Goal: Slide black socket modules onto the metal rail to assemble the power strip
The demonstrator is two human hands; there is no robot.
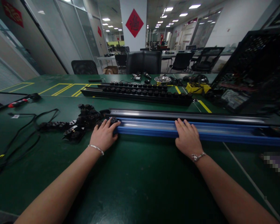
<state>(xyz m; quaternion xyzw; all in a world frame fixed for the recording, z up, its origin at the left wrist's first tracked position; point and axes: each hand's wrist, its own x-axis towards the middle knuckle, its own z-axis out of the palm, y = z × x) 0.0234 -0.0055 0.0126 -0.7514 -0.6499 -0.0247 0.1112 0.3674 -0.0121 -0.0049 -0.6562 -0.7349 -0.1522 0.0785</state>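
Bench (142, 183), dark green with yellow markings, is carrying a long, blue, trough-shaped rail (149, 132) crosswise before me. My hands are resting well apart: left hand (104, 133) is covering the rail's left end, beside a jumbled cluster of black jointed parts (88, 114); right hand (188, 138) is laying its fingers across the rail farther right. Whether either is gripping, I cannot tell. A long, glossy black rail (189, 116) is lying just behind. Farther back, a long black channel (135, 97) is holding a row of small black pieces (140, 91).

Workshop-style office shown: tabletop (142, 174) marked with yellow lines (204, 106), black chair (144, 62) seen past far edge, glass partition (70, 25) past far-left corner.
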